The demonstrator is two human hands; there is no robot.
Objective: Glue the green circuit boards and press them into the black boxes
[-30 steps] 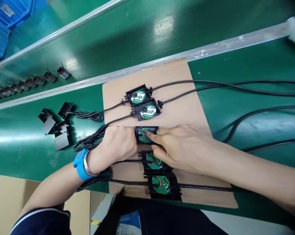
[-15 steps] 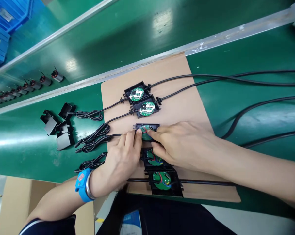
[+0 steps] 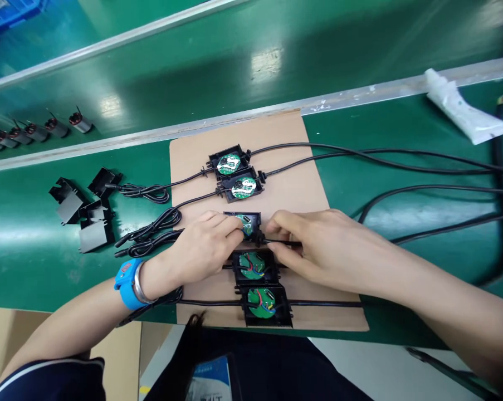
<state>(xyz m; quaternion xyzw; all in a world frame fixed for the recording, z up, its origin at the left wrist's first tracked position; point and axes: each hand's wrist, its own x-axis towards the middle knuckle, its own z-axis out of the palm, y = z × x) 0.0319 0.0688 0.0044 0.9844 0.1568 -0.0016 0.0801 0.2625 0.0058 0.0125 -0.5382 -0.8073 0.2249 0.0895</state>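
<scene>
My left hand (image 3: 209, 245), a blue strap and a metal band at its wrist, has its fingers closed over the left end of a small black plastic housing (image 3: 256, 224). Inside that housing is a green circuit board (image 3: 247, 225), partly covered by my fingertips. On the other side, my right hand (image 3: 322, 245) closes thumb and fingers about the black cable (image 3: 282, 243), just beside the housing's right end. Two housings with red and blue wires on their boards, a nearer one (image 3: 287, 320) and a middle one (image 3: 272, 262), lie below. Two housings with white paste on their boards (image 3: 228, 163) lie above.
Cardboard (image 3: 293, 312) lies under the housings on the green bench (image 3: 17, 239). Loose black covers (image 3: 93, 236) and coiled cables (image 3: 151, 192) sit at left. Several small motors (image 3: 81, 122) line the back ledge. A white tube (image 3: 464, 108) lies at back right.
My right hand has moved off the circuit board to the cable at the housing's right end. My left fingers have shifted to its left end. The view has turned, bringing the white tube in.
</scene>
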